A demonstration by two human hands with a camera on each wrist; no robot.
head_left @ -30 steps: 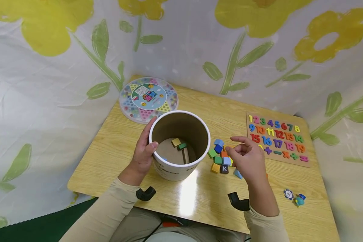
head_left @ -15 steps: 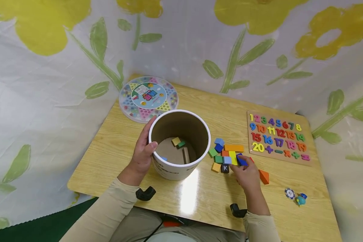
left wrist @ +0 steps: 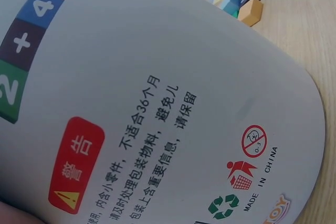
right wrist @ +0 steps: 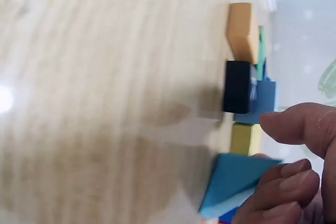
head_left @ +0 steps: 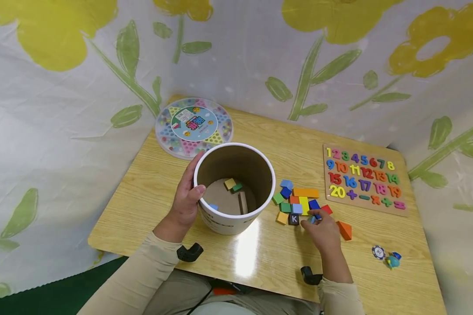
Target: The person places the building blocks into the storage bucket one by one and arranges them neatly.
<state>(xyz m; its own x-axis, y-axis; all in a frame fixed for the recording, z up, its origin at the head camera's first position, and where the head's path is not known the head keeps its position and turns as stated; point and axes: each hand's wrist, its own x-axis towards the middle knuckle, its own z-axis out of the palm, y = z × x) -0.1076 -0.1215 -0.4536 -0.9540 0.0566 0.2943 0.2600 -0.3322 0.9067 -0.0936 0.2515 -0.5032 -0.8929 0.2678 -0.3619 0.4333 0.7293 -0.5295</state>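
My left hand (head_left: pixel 185 203) grips the near-left rim of a white cardboard bucket (head_left: pixel 224 225), thumb over the edge and fingers along the outside. Inside lie a tan block (head_left: pixel 229 183), a green block (head_left: pixel 237 187), a long brown block (head_left: pixel 242 203) and part of a blue one. My right hand (head_left: pixel 324 232) reaches down at a pile of coloured blocks. Its curled fingers touch a light blue triangular block (right wrist: pixel 231 177), while the thumb stands apart from it. Beside that lies a black block marked K (head_left: pixel 294 219). Printed text and warning signs cover the bucket's side (left wrist: pixel 157 103).
A round marble game board (head_left: pixel 194 127) lies behind the bucket. At the right is a wooden number board (head_left: pixel 364 179). An orange triangular block (head_left: pixel 344 230), a poker chip (head_left: pixel 378 252) and a small teal toy (head_left: pixel 393 261) lie right of the hand.
My right hand has come down and towards me from above the blocks to the light blue triangular block. The left hand and bucket stay in place.
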